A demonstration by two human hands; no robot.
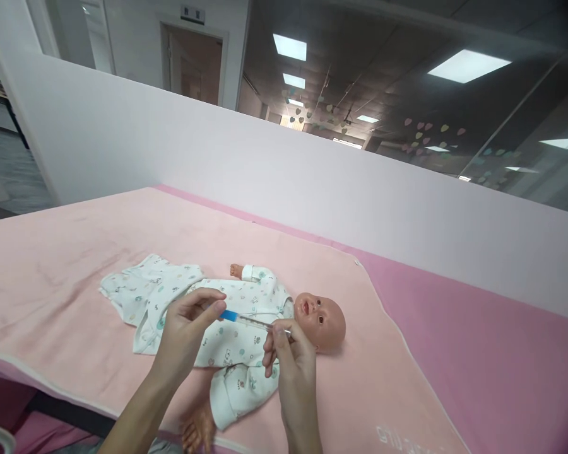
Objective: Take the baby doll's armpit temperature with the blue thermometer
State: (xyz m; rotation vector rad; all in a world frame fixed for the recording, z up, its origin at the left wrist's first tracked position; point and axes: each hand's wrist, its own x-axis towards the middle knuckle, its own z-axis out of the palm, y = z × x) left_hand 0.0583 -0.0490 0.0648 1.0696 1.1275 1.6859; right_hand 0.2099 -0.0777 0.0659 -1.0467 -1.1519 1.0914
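Observation:
Between my two hands is a slim glass thermometer (255,322) with a blue end, held over a baby doll's chest. My left hand (187,325) pinches the blue end between thumb and fingers. The clear end is in the fingers of my right hand (291,359), close to the doll's head. Below them the baby doll (326,321) lies on its back in a white printed outfit (227,293), its head toward the right. One doll hand (199,432) rests near the front edge, partly cut off by the frame.
A light pink sheet (397,384) covers the darker pink bed surface (435,290). Behind it rises a low white wall (274,157) with glass above, bearing heart stickers. A doorway (194,66) is at the back left, and grey floor (19,167) shows beyond the left side.

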